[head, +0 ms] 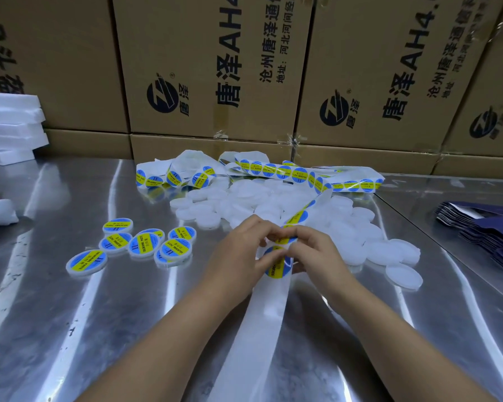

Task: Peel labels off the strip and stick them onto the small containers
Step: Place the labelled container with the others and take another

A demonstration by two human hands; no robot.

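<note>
A white backing strip (262, 323) runs from the near edge up between my hands and on to a tangled heap of blue-and-yellow round labels (285, 171) at the back. My left hand (238, 256) and my right hand (314, 250) meet at the strip, fingers curled, pinching it around a round blue-and-yellow label (276, 269). Whether a container sits under that label is hidden by my fingers. A pile of plain white round containers (244, 198) lies just behind my hands. Several labelled containers (145, 245) lie to the left.
The work surface is a shiny metal table (99, 314). Cardboard boxes (209, 68) form a wall at the back. White foam trays (9, 126) are stacked at far left, and a stack of flat dark blue cartons (488, 230) lies at the right.
</note>
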